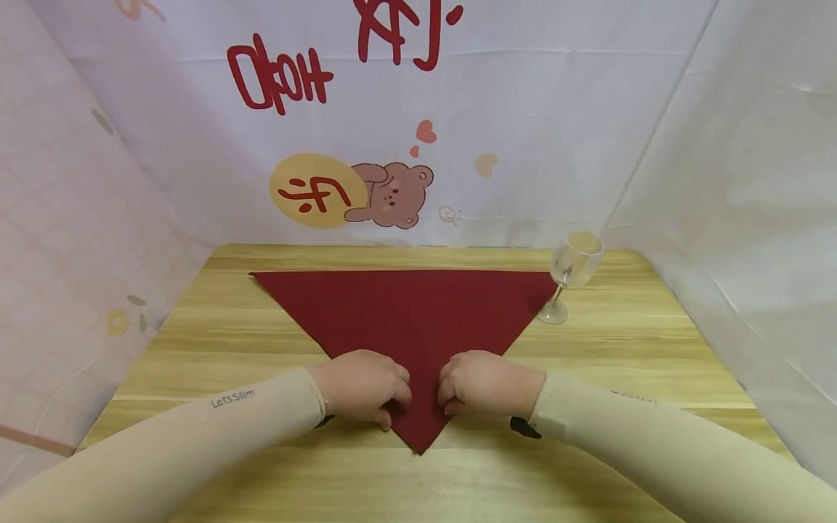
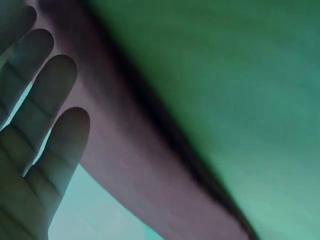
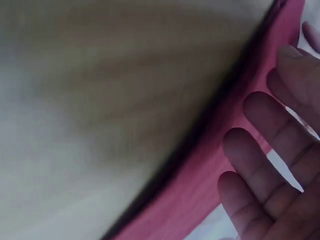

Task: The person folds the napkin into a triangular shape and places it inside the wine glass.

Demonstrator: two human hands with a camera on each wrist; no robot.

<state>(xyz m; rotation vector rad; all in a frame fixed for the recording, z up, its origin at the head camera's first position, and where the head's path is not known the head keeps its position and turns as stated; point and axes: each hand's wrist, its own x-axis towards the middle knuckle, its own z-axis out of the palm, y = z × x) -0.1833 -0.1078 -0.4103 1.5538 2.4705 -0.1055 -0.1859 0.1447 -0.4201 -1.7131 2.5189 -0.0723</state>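
Pressing down near the six o'clock tip of the dark red triangular cloth napkin (image 1: 412, 319), both hands sit side by side on the fabric. The left hand (image 1: 362, 386) rests at about seven o'clock of the napkin's middle, knuckles up in the head view; its wrist view shows the fingers (image 2: 47, 125) straight and together, lying flat beside the cloth edge, so this hand is flat and grips nothing. The right hand (image 1: 487, 383) mirrors it at about five o'clock; in its wrist view the fingers (image 3: 260, 150) are spread loosely along the red hem, palm laid out flat, nothing pinched that can be seen. A narrow strip of fabric shows between the two hands.

The napkin lies flat on the light wooden table (image 1: 628, 349), long edge across at twelve o'clock, point aimed at six o'clock toward the person. At the napkin's two o'clock corner stands a clear stemmed wine glass (image 1: 570, 276), upright, its foot just beside the cloth. Beige sleeves (image 1: 261, 410) cover both forearms. Behind the table hangs a white curtain with a cartoon bear (image 1: 391, 195) and red lettering.
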